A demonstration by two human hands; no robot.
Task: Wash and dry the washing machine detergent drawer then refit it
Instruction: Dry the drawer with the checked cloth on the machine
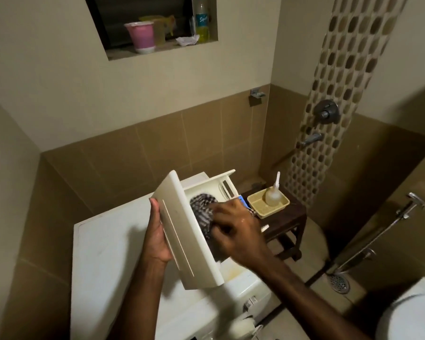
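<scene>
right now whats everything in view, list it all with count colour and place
detergent drawer: 1, white, held above the washing machine
cloth: 1, black-and-white patterned, inside the drawer
washing machine: 1, white, below the hands
stool: 1, dark wood, right of the machine
tray: 1, beige, on the stool
squeeze bottle: 1, clear, in the tray
cup: 1, pink, wall niche
tall bottle: 1, yellow liquid, wall niche
shower valve: 1, metal, mosaic wall
hand sprayer: 1, chrome, right wall
floor drain: 1, metal, floor
left hand: grips the drawer front
right hand: presses the cloth into the drawer
</scene>
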